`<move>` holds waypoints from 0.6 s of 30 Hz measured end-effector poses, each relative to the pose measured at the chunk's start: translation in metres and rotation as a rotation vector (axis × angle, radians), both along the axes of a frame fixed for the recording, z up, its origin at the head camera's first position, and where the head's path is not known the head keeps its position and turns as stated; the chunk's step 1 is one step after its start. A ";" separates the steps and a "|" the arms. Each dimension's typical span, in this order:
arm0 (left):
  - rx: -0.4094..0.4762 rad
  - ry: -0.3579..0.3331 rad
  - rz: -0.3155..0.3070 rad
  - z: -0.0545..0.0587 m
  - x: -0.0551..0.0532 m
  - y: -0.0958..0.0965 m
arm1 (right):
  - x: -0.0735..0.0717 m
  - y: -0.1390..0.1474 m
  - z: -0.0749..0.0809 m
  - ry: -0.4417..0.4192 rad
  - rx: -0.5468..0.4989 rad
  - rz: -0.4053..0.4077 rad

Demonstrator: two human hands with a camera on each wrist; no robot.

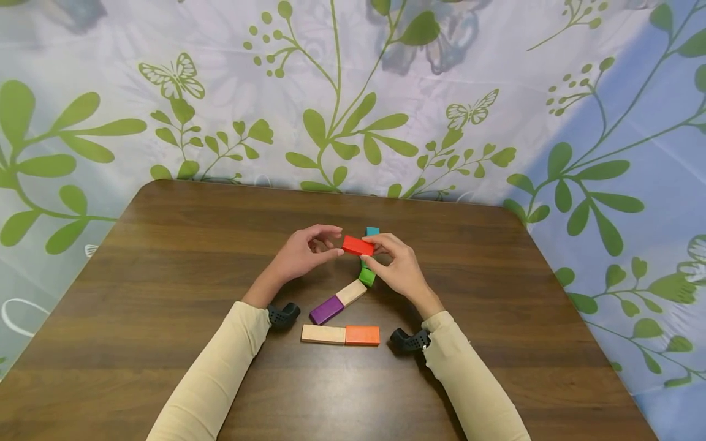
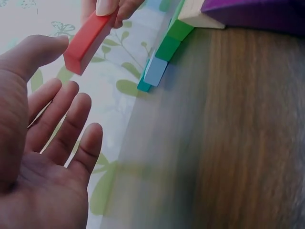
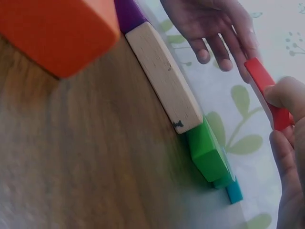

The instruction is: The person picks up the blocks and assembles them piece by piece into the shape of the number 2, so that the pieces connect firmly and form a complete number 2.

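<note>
My right hand [image 1: 401,269] pinches one end of a red wooden block [image 1: 358,245] between thumb and fingers, holding it above the table. At the block's other end is my left hand [image 1: 310,251], its thumb tip right at the block's edge and its fingers spread, relaxed and slightly bent. Below the red block stand green blocks [image 3: 208,152], partly covered by it in the head view. A teal block [image 1: 372,231] shows just behind. Toward me, a plain wooden block [image 1: 351,293] and a purple block [image 1: 327,310] lie end to end on a slant.
Nearest me, another plain wooden block [image 1: 323,334] and an orange block [image 1: 362,335] form a straight row across the brown wooden table [image 1: 182,257]. A pale blue block [image 2: 156,71] shows beside the green ones. Behind the table hangs a leaf-patterned cloth [image 1: 220,92].
</note>
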State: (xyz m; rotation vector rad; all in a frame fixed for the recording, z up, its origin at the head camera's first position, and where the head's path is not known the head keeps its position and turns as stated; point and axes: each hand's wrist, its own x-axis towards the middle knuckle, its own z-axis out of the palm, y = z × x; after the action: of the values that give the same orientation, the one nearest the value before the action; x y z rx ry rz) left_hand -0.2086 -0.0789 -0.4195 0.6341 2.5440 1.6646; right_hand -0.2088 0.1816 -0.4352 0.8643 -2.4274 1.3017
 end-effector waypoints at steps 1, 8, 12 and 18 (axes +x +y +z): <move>-0.001 -0.001 -0.004 0.000 0.000 0.001 | 0.000 -0.001 0.000 0.003 0.002 0.007; 0.023 -0.004 -0.021 -0.003 0.001 0.001 | 0.002 -0.003 -0.001 0.000 0.024 0.041; -0.008 0.001 -0.022 -0.004 0.001 0.000 | 0.002 -0.004 -0.001 -0.001 0.031 0.052; -0.065 0.006 -0.019 -0.005 0.000 0.000 | 0.001 -0.003 -0.003 -0.005 0.006 0.069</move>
State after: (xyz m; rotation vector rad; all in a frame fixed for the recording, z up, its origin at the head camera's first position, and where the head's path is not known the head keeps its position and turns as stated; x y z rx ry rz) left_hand -0.2087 -0.0793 -0.4242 0.6575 2.5762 1.5696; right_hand -0.2078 0.1782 -0.4384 0.9559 -2.4267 1.3228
